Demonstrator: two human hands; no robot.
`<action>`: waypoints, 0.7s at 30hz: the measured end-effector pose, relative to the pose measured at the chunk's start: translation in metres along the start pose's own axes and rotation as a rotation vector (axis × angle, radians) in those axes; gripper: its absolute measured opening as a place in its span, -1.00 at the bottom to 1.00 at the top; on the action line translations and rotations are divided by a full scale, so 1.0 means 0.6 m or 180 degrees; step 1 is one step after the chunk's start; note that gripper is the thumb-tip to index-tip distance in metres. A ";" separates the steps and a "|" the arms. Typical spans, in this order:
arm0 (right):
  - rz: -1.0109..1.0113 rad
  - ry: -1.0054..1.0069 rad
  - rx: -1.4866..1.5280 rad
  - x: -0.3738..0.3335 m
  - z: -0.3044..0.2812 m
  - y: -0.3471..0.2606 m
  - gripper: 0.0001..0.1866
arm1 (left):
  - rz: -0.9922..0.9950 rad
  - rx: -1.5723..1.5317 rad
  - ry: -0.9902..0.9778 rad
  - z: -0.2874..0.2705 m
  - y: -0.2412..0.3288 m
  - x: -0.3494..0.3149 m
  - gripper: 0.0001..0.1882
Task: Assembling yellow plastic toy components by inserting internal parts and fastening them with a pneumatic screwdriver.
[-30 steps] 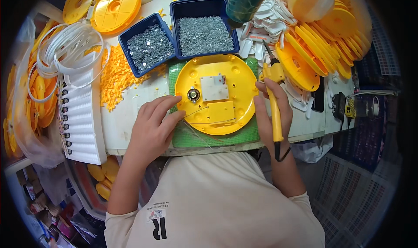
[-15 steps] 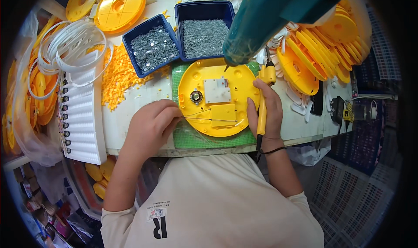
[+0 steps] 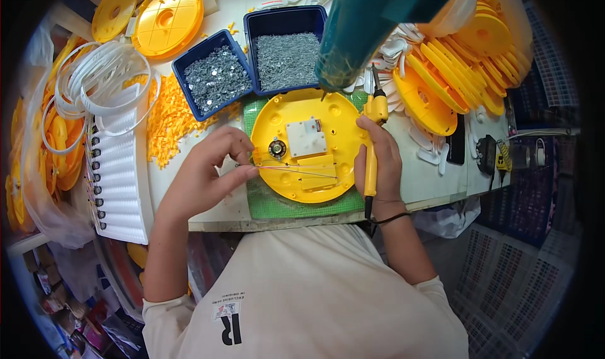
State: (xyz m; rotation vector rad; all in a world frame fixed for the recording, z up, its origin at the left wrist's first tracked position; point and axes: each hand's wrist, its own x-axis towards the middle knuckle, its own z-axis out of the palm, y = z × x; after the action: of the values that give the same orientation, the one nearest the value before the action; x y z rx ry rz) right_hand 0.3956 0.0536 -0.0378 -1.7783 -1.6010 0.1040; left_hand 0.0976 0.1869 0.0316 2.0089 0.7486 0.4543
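In front of me a round yellow plastic housing [image 3: 295, 185] lies on a green mat [image 3: 268, 209]. Inside it sit a white box-shaped module [image 3: 306, 137], a small round speaker-like part [image 3: 277, 148] and a yellow rectangular cover [image 3: 320, 177]. Thin wires [image 3: 280, 167] run from near that cover to the housing's left edge, where my left hand [image 3: 217, 163] pinches their ends between thumb and forefinger. My right hand [image 3: 386, 163] is wrapped round a yellow soldering iron [image 3: 372, 163], its metal tip pointing away from me, beside the housing's right edge.
Two blue bins [image 3: 249, 85] of screws stand behind the housing. A teal tool [image 3: 353, 44] hangs over its far edge. Yellow discs [image 3: 435, 94] are stacked right; a white ridged tray [image 3: 123, 189], white rings [image 3: 94, 75] and small yellow pieces [image 3: 170, 126] lie left.
My left hand has turned and lifted slightly, its thumb and forefinger now plainly pinching the wire ends. My right hand keeps its hold on the soldering iron. The whole view has shifted a little.
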 end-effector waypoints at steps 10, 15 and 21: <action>-0.0078 -0.0029 -0.0010 -0.006 -0.003 -0.006 -0.40 | -0.0812 -0.3156 0.0918 0.072 -0.069 -0.038 -0.86; -0.0062 -0.0050 0.0091 -0.037 -0.008 -0.024 -0.42 | -0.0683 -0.3788 0.1469 0.052 -0.068 -0.044 -0.88; -0.0086 -0.0078 0.0190 -0.058 -0.032 -0.038 -0.43 | -0.0162 -0.4389 0.1905 0.004 -0.046 -0.044 -0.84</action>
State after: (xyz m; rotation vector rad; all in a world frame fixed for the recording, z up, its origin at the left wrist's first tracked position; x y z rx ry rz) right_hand 0.3786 0.0132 -0.0251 -1.7155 -1.6221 0.1601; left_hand 0.0701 0.1790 0.0062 0.5469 0.5421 1.1640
